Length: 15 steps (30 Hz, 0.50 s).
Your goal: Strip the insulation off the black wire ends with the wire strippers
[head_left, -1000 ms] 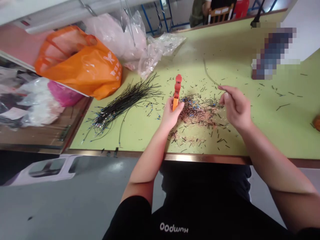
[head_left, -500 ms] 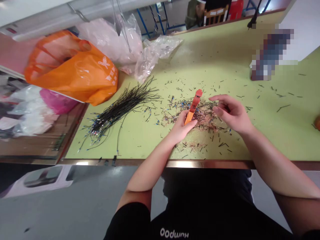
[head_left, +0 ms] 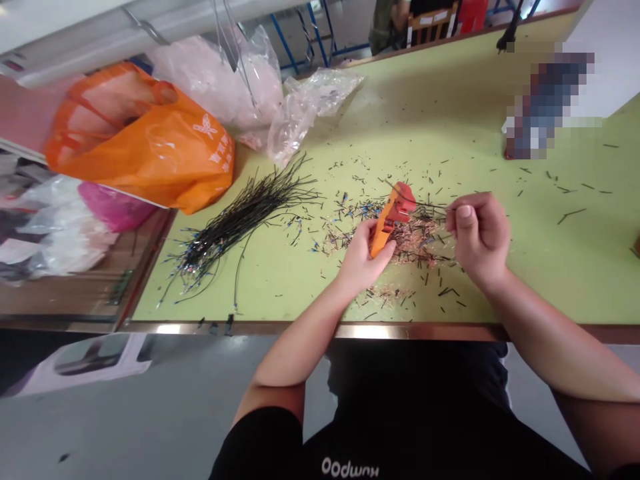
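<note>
My left hand (head_left: 362, 259) is closed round the handle of an orange-and-red wire stripper (head_left: 386, 223), whose red head points away from me. My right hand (head_left: 481, 240) is closed in a pinch to the right of it, on the end of a thin black wire (head_left: 433, 207). That wire runs leftward to the stripper's head; whether the jaws grip it I cannot tell. Beneath both lies a heap of copper strands and black clippings (head_left: 417, 247) with blue-tipped bits among them. On the left rests a bundle of black wires (head_left: 250, 213) with blue ends.
An orange bag (head_left: 170, 153) and clear plastic bags (head_left: 310, 107) stand at the back left. A pixelated object (head_left: 547, 107) leans against a white panel at the right rear. The table's front edge (head_left: 430, 331) runs under my forearms. Another person (head_left: 387, 27) is partly visible beyond the table.
My right hand has gone from loosely open fingers to a pinch on the black wire and moved slightly right. The stripper's head has turned, showing more of its side.
</note>
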Each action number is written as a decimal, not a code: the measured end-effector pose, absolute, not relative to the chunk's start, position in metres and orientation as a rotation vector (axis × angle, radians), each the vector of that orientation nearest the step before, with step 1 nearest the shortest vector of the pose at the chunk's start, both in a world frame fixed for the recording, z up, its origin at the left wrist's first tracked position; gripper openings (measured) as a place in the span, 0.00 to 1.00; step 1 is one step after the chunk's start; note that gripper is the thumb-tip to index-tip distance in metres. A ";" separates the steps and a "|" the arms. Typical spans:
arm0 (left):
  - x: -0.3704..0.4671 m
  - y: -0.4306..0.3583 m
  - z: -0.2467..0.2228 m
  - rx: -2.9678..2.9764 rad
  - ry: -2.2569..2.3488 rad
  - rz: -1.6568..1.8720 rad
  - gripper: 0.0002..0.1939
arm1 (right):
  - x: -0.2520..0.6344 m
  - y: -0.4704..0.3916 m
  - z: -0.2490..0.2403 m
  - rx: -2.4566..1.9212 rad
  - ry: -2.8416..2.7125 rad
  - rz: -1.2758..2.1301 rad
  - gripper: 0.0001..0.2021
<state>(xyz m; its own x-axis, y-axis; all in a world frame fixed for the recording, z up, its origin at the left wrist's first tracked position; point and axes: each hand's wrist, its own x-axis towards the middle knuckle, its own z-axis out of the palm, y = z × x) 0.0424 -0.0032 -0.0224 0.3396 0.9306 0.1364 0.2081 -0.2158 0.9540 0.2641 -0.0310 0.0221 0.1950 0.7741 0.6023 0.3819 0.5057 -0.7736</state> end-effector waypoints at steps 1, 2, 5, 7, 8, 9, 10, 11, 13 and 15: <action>0.042 -0.002 -0.023 1.678 1.053 0.993 0.25 | 0.265 -0.032 0.021 -1.096 -1.448 0.345 0.16; 0.042 -0.001 -0.024 1.696 1.063 1.017 0.25 | 0.267 -0.032 0.020 -1.102 -1.480 0.331 0.16; 0.039 0.002 -0.028 1.750 1.124 1.077 0.23 | 0.272 -0.033 0.016 -1.095 -1.511 0.262 0.14; 0.037 0.005 -0.031 1.820 1.247 1.128 0.24 | 0.273 -0.035 0.016 -1.069 -1.513 0.204 0.13; 0.035 0.006 -0.031 1.871 1.330 1.152 0.24 | 0.274 -0.036 0.017 -1.054 -1.533 0.184 0.13; 0.032 0.009 -0.031 1.925 1.415 1.175 0.24 | 0.275 -0.036 0.018 -1.041 -1.566 0.170 0.12; 0.029 0.012 -0.031 1.980 1.494 1.202 0.24 | 0.275 -0.037 0.019 -1.032 -1.607 0.161 0.11; 0.025 0.015 -0.030 2.029 1.562 1.237 0.23 | 0.276 -0.036 0.021 -1.030 -1.645 0.152 0.10; 0.017 0.022 -0.028 2.105 1.669 1.324 0.23 | 0.278 -0.035 0.022 -1.035 -1.685 0.138 0.10; 0.010 0.028 -0.027 2.160 1.746 1.393 0.23 | 0.279 -0.033 0.021 -1.035 -1.676 0.143 0.10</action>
<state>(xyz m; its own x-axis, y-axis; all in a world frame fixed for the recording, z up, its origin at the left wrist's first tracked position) 0.0096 0.0283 -0.0271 -0.0333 0.7965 0.6037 0.7654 -0.3681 0.5279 0.2790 -0.0326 0.0214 -0.0111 0.6863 0.7272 0.5531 0.6101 -0.5673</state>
